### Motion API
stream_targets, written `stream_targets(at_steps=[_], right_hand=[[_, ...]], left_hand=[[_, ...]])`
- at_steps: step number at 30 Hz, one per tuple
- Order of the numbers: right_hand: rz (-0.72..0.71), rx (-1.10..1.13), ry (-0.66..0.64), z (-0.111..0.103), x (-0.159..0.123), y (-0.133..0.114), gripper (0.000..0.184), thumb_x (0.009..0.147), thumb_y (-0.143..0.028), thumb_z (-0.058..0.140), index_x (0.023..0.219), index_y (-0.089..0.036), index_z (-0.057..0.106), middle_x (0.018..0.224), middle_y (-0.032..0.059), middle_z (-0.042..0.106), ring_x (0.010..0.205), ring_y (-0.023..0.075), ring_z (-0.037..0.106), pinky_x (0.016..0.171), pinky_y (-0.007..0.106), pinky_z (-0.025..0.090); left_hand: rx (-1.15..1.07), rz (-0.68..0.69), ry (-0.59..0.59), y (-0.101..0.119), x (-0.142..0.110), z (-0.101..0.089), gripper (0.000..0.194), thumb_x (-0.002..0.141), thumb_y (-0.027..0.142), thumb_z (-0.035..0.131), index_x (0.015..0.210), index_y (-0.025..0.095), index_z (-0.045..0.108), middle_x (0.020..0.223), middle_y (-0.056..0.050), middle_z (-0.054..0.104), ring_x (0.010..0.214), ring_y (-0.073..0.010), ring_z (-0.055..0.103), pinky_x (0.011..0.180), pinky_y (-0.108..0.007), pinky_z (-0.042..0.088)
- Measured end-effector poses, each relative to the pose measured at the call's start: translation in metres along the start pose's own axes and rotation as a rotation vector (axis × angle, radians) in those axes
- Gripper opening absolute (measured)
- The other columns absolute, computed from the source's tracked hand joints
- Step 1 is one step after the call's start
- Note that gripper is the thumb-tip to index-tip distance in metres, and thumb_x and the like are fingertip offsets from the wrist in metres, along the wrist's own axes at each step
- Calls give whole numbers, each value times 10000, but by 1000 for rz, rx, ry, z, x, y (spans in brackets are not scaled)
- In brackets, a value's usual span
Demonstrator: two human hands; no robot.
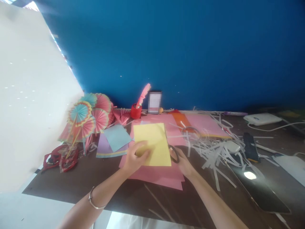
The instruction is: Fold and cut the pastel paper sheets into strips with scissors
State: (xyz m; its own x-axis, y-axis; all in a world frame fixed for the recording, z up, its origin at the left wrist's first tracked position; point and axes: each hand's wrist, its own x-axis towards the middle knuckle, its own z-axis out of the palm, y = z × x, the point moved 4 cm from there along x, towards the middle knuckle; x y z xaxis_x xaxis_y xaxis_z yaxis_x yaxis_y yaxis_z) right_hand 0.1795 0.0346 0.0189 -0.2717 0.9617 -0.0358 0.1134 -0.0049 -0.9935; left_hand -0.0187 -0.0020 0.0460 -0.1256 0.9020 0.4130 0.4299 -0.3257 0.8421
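Yellow paper (153,143), flat and rectangular, overlies pink sheets (164,175).

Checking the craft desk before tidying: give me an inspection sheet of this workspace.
Surface: dark brown table.
Job's things: yellow sheet on pink sheets; scissors.
Clutter: white paper strips, paper fans, blue sheet, red cup.
Hands: left hand grips the yellow sheet; right hand holds the scissors.
Cables: white cable by a white box.
Surroundings: blue wall.
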Motion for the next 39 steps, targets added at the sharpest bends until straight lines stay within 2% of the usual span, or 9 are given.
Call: stream_targets(at_steps=[11, 21, 25, 30, 33, 39], right_hand=[[-38, -39, -59, 6, 0, -9, 419, 791, -547, 497, 881, -176, 670, 776, 31, 678, 804, 245, 604, 734, 333, 482], [-18, 66, -98, 6, -3, -19, 463, 786, -582, 474, 1004, -218, 659, 880, 61, 696, 976, 280, 584, 838, 372, 465], [-42, 55, -186, 9, -1, -20, 468, 815, -556, 448, 1054, -199, 634, 918, 57, 686, 976, 276, 578, 843, 383, 458], [-44, 51, -150, 10, -1, -21, 454, 830, -537, 438, 1065, -197, 625, 941, 54, 678, 946, 253, 582, 820, 355, 462], [-47, 91, -187, 11, -2, -20, 455, 847, -528, 410, 1093, -201, 609, 962, 55, 672, 977, 256, 573, 842, 366, 451], [-22, 88, -135, 6, -1, -15, 447, 834, -527, 435, 1063, -196, 629, 956, 62, 677, 997, 283, 570, 864, 398, 444]], left_hand=[[16, 0, 2, -2, 0, 0, 241, 736, 322, 614, 932, 182, 637, 999, -76, 671, 958, -200, 617, 836, -325, 496], [-7, -9, -64, 1, 1, 1, 229, 727, 283, 612, 929, 180, 642, 987, -77, 677, 939, -207, 624, 821, -328, 510], [-9, 2, -63, 0, 0, 1, 228, 730, 282, 606, 935, 189, 644, 996, -70, 676, 949, -209, 621, 826, -334, 509], [1, 6, -62, 0, -1, 1, 232, 732, 282, 605, 941, 190, 642, 1003, -66, 674, 953, -206, 620, 822, -325, 510], [4, 17, -80, 3, -1, 2, 230, 737, 291, 602, 939, 190, 644, 993, -66, 677, 944, -202, 624, 815, -315, 514], [17, 22, -93, 4, -1, 2, 229, 737, 284, 603, 940, 190, 649, 979, -69, 683, 935, -209, 627, 818, -333, 519]])
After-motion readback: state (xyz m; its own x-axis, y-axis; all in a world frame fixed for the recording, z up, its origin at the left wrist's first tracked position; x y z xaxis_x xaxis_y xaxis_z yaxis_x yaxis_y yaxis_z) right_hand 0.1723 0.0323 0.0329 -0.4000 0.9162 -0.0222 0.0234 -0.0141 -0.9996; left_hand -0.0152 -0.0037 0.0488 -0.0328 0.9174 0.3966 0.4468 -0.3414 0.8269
